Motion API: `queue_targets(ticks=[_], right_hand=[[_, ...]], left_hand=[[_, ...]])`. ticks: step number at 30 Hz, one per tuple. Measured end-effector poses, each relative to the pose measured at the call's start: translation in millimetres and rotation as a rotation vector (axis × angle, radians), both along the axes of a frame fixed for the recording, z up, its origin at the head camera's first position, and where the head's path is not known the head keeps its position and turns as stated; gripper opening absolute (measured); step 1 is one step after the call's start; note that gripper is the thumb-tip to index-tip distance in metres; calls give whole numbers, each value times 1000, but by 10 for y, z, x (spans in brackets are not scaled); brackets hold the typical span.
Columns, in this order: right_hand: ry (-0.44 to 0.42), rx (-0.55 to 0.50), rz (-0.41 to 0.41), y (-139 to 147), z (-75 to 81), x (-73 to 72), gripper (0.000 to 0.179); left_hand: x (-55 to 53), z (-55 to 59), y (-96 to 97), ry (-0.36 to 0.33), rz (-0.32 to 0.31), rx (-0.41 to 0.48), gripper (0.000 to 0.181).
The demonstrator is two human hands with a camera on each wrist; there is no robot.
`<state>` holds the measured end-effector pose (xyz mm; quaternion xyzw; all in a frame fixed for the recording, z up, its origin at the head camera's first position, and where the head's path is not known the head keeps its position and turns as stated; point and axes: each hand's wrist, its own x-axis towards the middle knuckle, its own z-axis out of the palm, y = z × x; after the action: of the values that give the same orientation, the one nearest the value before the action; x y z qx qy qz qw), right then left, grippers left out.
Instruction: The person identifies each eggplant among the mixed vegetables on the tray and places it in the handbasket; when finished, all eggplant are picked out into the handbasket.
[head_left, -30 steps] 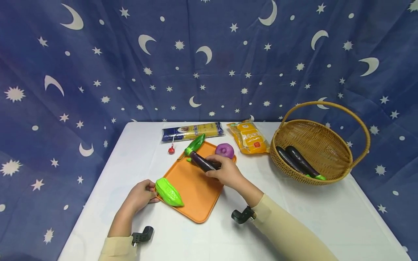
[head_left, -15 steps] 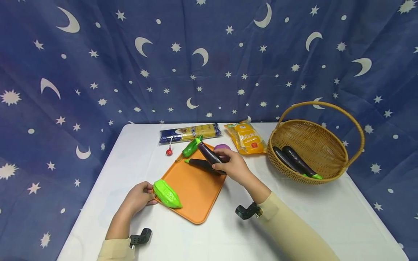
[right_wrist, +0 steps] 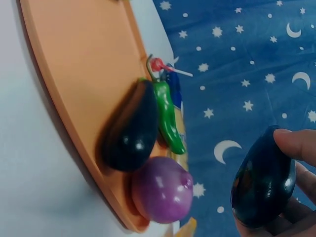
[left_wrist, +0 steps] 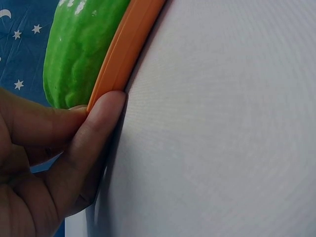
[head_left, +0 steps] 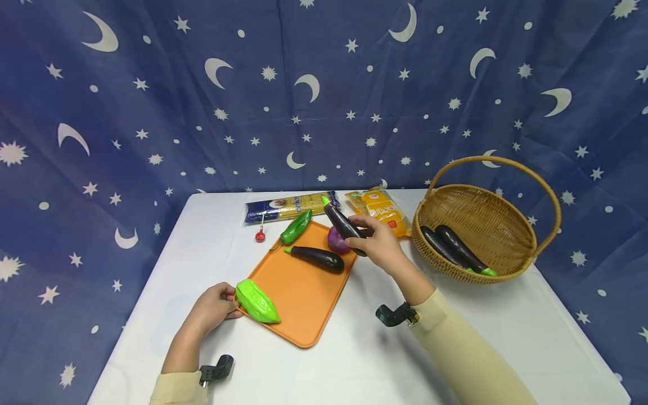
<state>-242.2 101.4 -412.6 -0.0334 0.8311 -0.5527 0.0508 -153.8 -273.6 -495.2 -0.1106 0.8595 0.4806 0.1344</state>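
Note:
My right hand [head_left: 377, 242] grips a dark eggplant [right_wrist: 264, 182] by its fat end, its green stem tip pointing up and left above the tray's far right corner. My left hand [head_left: 215, 306] pinches the near left corner of the orange tray [head_left: 296, 289], thumb and finger on its rim [left_wrist: 123, 59]. Beside those fingers a bright green bitter melon [head_left: 257, 302] lies on the tray. A second eggplant [head_left: 318, 257] lies across the tray's far part. A purple onion [head_left: 337, 241] sits at the far right corner, partly behind the held eggplant. A green chili pepper [head_left: 296, 228] lies along the far edge.
A wicker basket [head_left: 476, 222] with a tall handle stands at the right, two eggplants [head_left: 458, 247] inside. Behind the tray lie a pasta packet [head_left: 291, 207], an orange bag [head_left: 382, 211] and a red lollipop [head_left: 260, 236]. A starry curtain [head_left: 324, 95] hangs behind the table.
My right hand has lifted one eggplant off the tray and carried it right and back, uncovering the eggplant beneath and the onion. My left hand stays on the tray corner.

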Motion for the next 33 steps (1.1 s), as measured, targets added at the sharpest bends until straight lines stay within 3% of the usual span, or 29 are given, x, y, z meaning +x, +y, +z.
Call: queue_targets(ticks=[19,33], right_hand=[[9,3,-40,245,102,-23,56],[66,8,-54,376,119,-33,57]], left_hand=[[-4,-4,4,-3,-5,6,25],[-6,20,25,-8,0,-5,25]])
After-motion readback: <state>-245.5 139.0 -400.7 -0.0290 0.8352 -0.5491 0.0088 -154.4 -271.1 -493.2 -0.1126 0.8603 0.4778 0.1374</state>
